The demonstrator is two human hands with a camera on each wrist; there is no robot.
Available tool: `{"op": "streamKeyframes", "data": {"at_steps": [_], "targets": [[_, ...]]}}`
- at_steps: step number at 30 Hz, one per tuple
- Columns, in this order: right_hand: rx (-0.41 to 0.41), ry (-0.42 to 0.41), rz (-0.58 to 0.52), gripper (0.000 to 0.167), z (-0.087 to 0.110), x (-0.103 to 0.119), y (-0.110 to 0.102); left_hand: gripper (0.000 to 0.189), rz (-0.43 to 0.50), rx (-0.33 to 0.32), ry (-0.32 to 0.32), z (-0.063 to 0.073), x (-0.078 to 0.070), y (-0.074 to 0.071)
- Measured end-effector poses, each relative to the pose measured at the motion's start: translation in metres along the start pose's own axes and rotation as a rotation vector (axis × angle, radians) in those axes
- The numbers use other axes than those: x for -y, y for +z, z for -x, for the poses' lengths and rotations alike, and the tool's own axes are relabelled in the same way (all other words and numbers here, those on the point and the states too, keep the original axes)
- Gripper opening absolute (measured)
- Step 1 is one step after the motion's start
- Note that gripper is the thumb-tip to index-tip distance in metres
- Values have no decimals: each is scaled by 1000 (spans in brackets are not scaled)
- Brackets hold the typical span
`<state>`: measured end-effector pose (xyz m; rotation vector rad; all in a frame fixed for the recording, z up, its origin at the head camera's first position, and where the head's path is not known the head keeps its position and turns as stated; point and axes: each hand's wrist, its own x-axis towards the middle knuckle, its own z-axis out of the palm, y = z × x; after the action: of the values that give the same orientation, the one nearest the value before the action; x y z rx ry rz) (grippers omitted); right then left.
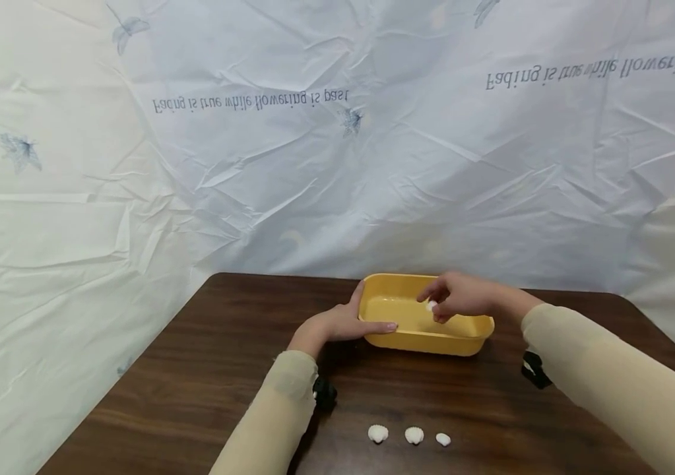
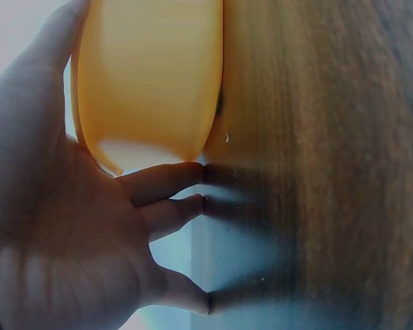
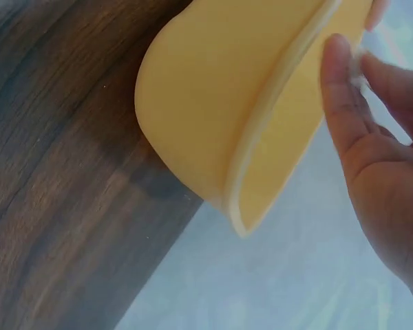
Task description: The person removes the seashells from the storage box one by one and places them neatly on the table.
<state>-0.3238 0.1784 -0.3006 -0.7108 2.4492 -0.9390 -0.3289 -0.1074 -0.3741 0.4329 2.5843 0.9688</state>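
A yellow plastic tub stands near the table's back edge. My left hand rests against its left end, thumb along the front rim. In the left wrist view the other fingers are straight and spread, their tips down by the tabletop. Over the tub's opening, my right hand pinches a small white seashell between thumb and finger. The right wrist view shows this seashell mostly hidden by the fingertips, beside the tub's rim.
Three white seashells lie in a row on the dark wooden table near its front: a left one, a middle one and a smaller right one. A white printed sheet hangs behind the table.
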Motion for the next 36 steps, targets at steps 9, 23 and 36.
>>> {"op": "streamKeyframes", "data": {"at_steps": [9,23,36], "targets": [[-90,-134,113,28,48,14,1,131,2,11,1,3,-1,-2],[-74,-135,-127,13,124,-7,92,131,-9,15,8,5,-1,-1],[-244,-322,342,14,138,-45,144,130,-14,11,12,3,-1,0]]}}
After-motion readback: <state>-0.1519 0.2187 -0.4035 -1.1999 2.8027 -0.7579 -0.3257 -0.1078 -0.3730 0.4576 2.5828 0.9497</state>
